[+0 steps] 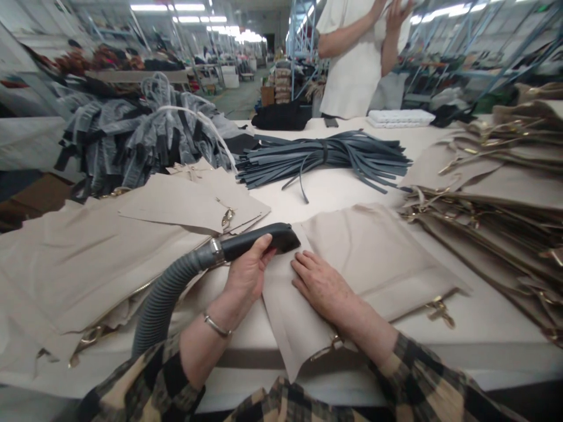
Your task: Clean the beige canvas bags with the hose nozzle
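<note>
My left hand (250, 271) is wrapped round the black nozzle (284, 235) of a ribbed grey hose (165, 293). The nozzle's tip rests over a beige piece (285, 310) in front of me. On that same piece lies my right hand (320, 282), palm down, its fingertips just below and beside the nozzle. Beneath my right forearm a gold metal fitting shows at the near edge of the piece. Another beige piece (369, 252) spreads to the right, with a gold clasp (441, 310) at its lower edge.
Beige pieces with clasps (88, 252) are heaped left, more (497, 234) right. Dark straps (325, 155) lie tied beyond my hands. Plastic-wrapped dark items (145, 129) fill the back left. A person in white (352, 64) stands across the table, near a white stack (400, 118).
</note>
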Demonstrator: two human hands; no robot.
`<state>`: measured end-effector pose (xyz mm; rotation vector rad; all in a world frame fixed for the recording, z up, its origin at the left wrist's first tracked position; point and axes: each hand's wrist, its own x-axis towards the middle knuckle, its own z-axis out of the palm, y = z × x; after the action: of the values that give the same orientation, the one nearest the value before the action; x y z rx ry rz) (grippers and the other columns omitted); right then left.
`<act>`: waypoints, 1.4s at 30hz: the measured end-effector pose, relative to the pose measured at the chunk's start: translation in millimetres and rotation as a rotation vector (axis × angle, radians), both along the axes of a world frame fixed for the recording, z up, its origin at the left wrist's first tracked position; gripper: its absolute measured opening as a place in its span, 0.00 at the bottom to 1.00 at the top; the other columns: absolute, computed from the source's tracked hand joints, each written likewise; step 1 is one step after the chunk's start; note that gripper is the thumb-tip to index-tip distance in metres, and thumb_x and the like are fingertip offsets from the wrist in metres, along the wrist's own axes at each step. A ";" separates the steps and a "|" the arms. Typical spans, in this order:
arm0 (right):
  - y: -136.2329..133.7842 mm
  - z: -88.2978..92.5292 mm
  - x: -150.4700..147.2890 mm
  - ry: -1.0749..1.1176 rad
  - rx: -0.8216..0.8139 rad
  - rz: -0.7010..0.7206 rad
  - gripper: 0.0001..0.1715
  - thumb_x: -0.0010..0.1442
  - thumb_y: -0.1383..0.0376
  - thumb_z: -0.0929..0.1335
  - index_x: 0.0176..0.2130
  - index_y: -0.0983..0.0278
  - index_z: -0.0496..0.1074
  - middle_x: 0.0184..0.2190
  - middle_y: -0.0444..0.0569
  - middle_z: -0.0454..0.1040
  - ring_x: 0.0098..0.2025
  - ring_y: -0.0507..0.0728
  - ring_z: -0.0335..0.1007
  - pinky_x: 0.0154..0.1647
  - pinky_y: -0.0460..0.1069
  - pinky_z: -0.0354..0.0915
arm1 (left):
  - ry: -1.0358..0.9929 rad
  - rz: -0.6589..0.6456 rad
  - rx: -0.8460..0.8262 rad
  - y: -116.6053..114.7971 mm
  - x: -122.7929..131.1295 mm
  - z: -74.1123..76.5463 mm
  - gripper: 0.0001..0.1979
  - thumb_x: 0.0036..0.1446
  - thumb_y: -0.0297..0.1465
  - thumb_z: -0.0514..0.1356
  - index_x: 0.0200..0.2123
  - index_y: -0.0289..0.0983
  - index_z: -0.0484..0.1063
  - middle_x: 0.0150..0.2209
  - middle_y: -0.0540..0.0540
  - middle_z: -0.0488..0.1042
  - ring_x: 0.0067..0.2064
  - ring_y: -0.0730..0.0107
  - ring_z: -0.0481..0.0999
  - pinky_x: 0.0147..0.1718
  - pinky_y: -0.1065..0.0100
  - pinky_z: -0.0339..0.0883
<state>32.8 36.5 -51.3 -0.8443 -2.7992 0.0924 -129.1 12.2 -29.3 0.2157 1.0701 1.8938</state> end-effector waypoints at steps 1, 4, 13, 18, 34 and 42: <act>0.1 -0.2 -0.2 0.003 -0.007 -0.002 0.12 0.66 0.66 0.65 0.47 0.70 0.73 0.53 0.61 0.72 0.57 0.64 0.66 0.63 0.58 0.62 | 0.006 -0.018 -0.004 7.4 6.1 -0.5 0.20 0.34 0.28 0.77 0.32 0.35 0.75 0.36 0.46 0.79 0.43 0.61 0.78 0.43 0.60 0.73; 0.9 1.2 -0.7 0.010 -0.046 -0.010 0.11 0.66 0.67 0.65 0.46 0.70 0.73 0.51 0.60 0.73 0.57 0.65 0.65 0.62 0.58 0.63 | 0.025 -0.065 -0.009 23.7 14.7 1.2 0.20 0.33 0.28 0.77 0.31 0.33 0.76 0.35 0.44 0.79 0.42 0.58 0.78 0.43 0.58 0.73; 0.6 -3.0 -1.4 0.002 -0.143 -0.160 0.19 0.65 0.62 0.67 0.54 0.63 0.70 0.61 0.55 0.67 0.65 0.74 0.53 0.62 0.70 0.55 | 0.135 -0.033 -0.019 -5.5 -11.0 4.9 0.21 0.33 0.29 0.77 0.33 0.34 0.77 0.39 0.43 0.79 0.45 0.58 0.77 0.41 0.60 0.73; 18.9 -5.6 -6.6 -0.053 -0.162 -0.178 0.24 0.67 0.60 0.65 0.60 0.61 0.66 0.65 0.53 0.61 0.68 0.76 0.49 0.63 0.73 0.52 | 0.103 -0.022 0.011 16.2 0.6 5.4 0.20 0.33 0.29 0.77 0.31 0.34 0.76 0.35 0.44 0.79 0.46 0.54 0.78 0.43 0.58 0.73; 32.0 16.0 14.2 -0.051 -0.137 0.166 0.26 0.66 0.70 0.62 0.61 0.62 0.67 0.61 0.53 0.69 0.65 0.63 0.59 0.65 0.62 0.57 | 0.135 -0.149 -0.073 -128.1 -38.2 24.3 0.19 0.38 0.31 0.76 0.37 0.38 0.80 0.40 0.43 0.82 0.44 0.53 0.80 0.45 0.55 0.77; 35.8 -11.2 30.3 0.152 -0.244 0.076 0.20 0.66 0.68 0.64 0.56 0.65 0.73 0.58 0.57 0.71 0.63 0.62 0.64 0.66 0.62 0.60 | -0.037 -0.146 -0.040 -83.0 -6.3 -7.6 0.16 0.39 0.31 0.76 0.33 0.37 0.79 0.37 0.46 0.82 0.45 0.59 0.78 0.45 0.57 0.76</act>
<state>63.1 72.4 -62.4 -0.7451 -2.7106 0.4973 -135.3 -70.7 -36.9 0.2291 1.0383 1.7383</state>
